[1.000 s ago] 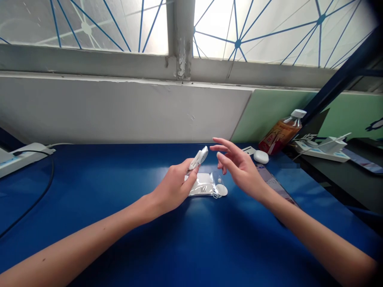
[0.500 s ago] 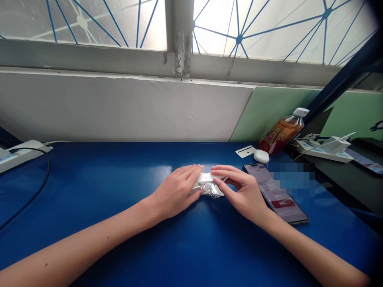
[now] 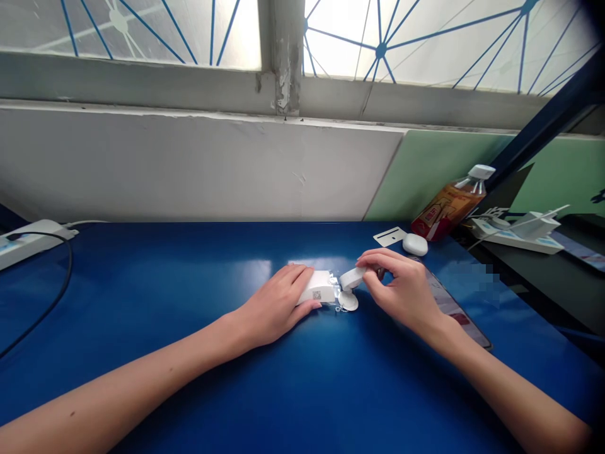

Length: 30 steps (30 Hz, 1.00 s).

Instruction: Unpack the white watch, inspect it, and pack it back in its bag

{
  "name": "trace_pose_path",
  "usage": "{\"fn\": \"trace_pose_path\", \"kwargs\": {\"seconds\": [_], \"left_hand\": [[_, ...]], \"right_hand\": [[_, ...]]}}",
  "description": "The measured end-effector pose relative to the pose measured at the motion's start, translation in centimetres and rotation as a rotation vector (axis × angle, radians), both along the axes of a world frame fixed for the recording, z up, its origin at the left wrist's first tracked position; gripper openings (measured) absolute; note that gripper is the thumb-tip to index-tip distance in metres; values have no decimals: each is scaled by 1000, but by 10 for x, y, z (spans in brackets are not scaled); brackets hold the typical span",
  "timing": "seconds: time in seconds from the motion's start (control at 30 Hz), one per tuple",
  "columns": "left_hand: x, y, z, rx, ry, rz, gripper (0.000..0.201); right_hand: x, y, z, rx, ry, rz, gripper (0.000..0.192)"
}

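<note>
Steadying a small white box (image 3: pixel 317 287) on a blue desk (image 3: pixel 189 391), a person's left hand (image 3: pixel 281 302) lies over the box's left end, fingers across the top and thumb along the near edge. The right hand (image 3: pixel 401 287), just across from it, pinches a small white piece (image 3: pixel 352 278) between thumb and fingertips, its free end angled down and leftward into the gap between the hands. The box's long axis runs roughly sideways, from the left palm toward the right fingertips, its free end facing the pinched piece. Clear plastic wrap (image 3: pixel 334 281) shows at that end; a white disc (image 3: pixel 348 301) lies just below the piece, closer to the right fingertips. Whether piece and disc touch cannot be told. To the left hand's left and on the near side of both hands, the desk's surface stretches wide. Room is tighter at right: a phone (image 3: pixel 449 302) lies partly behind the right hand and wrist, with a white case (image 3: pixel 414 244), a card (image 3: pixel 390 236) and a tilted bottle (image 3: pixel 449 205) beyond, toward the desk's right edge.
</note>
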<state>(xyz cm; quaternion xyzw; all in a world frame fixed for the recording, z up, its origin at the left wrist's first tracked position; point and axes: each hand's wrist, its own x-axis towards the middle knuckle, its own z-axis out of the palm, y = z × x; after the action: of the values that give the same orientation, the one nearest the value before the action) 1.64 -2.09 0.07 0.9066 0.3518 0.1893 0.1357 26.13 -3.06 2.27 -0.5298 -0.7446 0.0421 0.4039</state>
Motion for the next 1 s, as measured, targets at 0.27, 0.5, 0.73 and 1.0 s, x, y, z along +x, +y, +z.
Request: {"fn": "trace_pose_path", "kwargs": {"seconds": [0.27,0.5,0.73,1.0], "left_hand": [[1,0,0,36,-32,35,47],[0,0,-2,2,-39,27,45],[0,0,-3,1,-38,35,43],[0,1,-2,4,-25,29,44]], "right_hand": [[-3,3,-3,-229,133,157,16],[0,0,-8,-131,-189,281,20],[-4,-1,-17,-167,-261,253,24],[4,0,-5,-118,-405,241,27]]}}
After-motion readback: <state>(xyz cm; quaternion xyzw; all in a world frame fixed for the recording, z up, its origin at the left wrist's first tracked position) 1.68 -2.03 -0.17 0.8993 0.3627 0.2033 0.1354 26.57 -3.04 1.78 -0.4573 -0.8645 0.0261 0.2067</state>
